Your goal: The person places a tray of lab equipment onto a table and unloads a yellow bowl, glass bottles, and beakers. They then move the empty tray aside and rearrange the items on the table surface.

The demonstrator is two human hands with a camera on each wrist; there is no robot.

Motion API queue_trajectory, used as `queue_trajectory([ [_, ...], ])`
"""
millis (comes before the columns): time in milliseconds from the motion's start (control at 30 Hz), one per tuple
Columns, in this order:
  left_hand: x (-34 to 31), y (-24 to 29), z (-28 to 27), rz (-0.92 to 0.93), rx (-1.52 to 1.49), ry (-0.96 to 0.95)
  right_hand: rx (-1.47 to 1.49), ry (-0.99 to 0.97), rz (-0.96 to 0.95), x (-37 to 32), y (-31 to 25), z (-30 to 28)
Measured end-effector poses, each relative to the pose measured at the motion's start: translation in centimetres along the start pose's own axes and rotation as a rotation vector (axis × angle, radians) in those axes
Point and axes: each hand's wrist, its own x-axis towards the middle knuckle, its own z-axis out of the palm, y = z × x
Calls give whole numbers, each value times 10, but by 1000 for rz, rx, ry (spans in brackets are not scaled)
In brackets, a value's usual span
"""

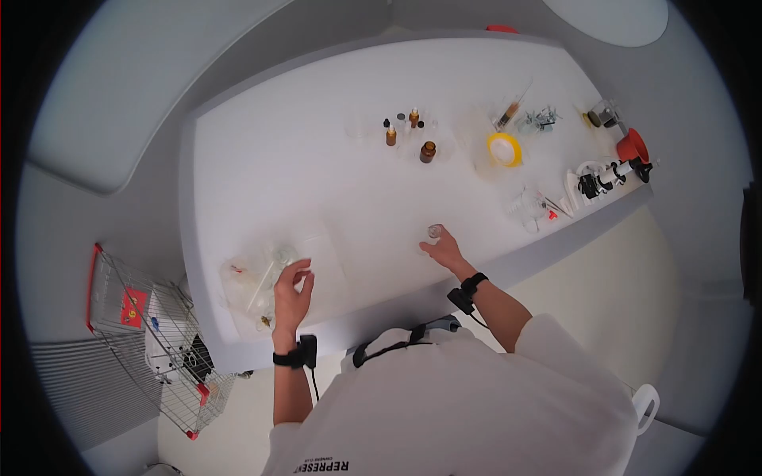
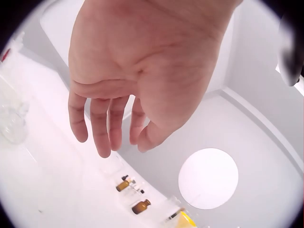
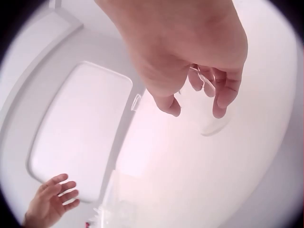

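Note:
My right hand (image 1: 444, 250) is low over the middle front of the white table (image 1: 262, 174). Its thumb and fingers curl around a small clear glass vessel (image 1: 434, 231). In the right wrist view, the vessel's rounded lower edge (image 3: 216, 129) shows below the fingertips, and the palm hides part of its top. My left hand (image 1: 292, 297) hovers at the table's left front with nothing in it, its fingers loosely bent. Just beyond it lies clear glassware (image 1: 284, 254) among transparent pieces.
Amber bottles (image 1: 429, 151) stand at the far middle with small caps. To the right are a yellow-rimmed round item (image 1: 504, 149), a syringe-like item (image 1: 508, 115), a microscope (image 1: 599, 181) and a red container (image 1: 633, 146). A wire cart (image 1: 151, 341) stands off the left edge.

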Motion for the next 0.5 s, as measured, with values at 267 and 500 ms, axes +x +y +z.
queue_trajectory([
  [267,-52,-6,-13,-245,-53,158,-199,23,-304,99,-73,34],
  [500,-72,-2,-13,-321,-44,177,-243,13,-256,177,-119,62],
])
